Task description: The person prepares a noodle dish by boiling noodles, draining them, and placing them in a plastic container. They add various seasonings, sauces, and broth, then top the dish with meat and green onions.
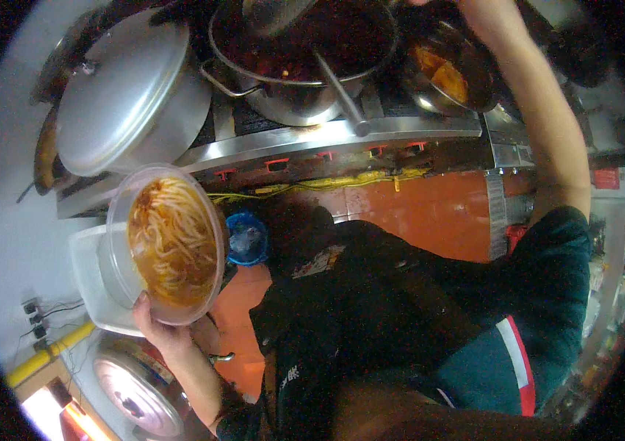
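My left hand (pixel 164 331) grips the lower rim of a round clear plastic bowl (pixel 210 206). In it lie pale thick noodles (pixel 177 231) in orange-brown broth, with a darker reddish patch near the top. My right hand (pixel 486 22) reaches to the upper edge of the picture, above a metal pan (pixel 472 66) with orange pieces (pixel 447 80) in it. Its fingers are mostly cut off, so whatever it may hold is hidden. Left of it stands a large steel pot (pixel 301 105) of dark red contents. A grey metal handle (pixel 340 91) sticks out over its front rim.
A large lidded aluminium pot (pixel 119 93) stands at the stove's left end. The stove's metal front edge (pixel 334 132) runs above red knobs (pixel 277 164) and a yellow pipe (pixel 345 179). Below are a white bin (pixel 89 275), a blue container (pixel 246 238) and a round-lidded metal vessel (pixel 136 394).
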Demonstrator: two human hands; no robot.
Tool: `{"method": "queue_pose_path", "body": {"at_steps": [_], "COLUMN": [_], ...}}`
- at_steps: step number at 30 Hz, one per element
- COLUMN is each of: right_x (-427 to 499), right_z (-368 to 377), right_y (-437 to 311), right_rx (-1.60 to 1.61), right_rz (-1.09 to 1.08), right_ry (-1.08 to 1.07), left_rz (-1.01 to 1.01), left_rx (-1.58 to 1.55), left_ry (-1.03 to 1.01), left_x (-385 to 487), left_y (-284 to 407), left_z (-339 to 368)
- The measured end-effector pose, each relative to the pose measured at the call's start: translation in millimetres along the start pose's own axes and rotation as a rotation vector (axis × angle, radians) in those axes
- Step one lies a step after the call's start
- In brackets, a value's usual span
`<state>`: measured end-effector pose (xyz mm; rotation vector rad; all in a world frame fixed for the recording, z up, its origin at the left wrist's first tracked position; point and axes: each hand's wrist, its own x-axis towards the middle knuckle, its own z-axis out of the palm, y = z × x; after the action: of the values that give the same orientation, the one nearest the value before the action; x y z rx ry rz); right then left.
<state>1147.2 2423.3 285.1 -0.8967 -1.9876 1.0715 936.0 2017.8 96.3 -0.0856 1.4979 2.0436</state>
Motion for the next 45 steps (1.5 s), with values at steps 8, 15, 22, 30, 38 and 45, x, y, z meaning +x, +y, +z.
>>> {"method": "queue_pose_path", "body": {"at_steps": [8, 15, 22, 30, 38, 45], "right_x": [-7.4, -22.5, -10.8, 35.2, 69.7, 83.1], "right_z": [3.0, -11.9, -15.4, 18.7, 10.4, 27.0], "right_y": [15.2, 13.9, 44.8, 120.8, 106.7, 131.1], "right_rx": [-0.163, -0.505, -0.977, -0.804, -0.54, -0.149], "right_rz": [-0.048, -0.095, -0.661, -0.71, -0.155, -0.004], "right_ry": [-0.368, -0.434, -0.947, -0.855, -0.963, -1.009], "left_rz": [-0.013, -0.072, -0.095, 0.001, -0.056, -0.095], "left_rx": [0.073, 0.188, 0.146, 0.197, 0.054, -0.019], "left_ry": [-0.147, -0.219, -0.203, -0.145, 0.039, 0.053], "left_x": [-10.8, -2.0, -6.8, -22.7, -43.1, -47.0], "left_y": [-9.3, -18.7, -22.8, -23.6, -39.2, -49.4], "left_z": [50.3, 39.6, 42.6, 64.5, 81.8, 83.5]}}
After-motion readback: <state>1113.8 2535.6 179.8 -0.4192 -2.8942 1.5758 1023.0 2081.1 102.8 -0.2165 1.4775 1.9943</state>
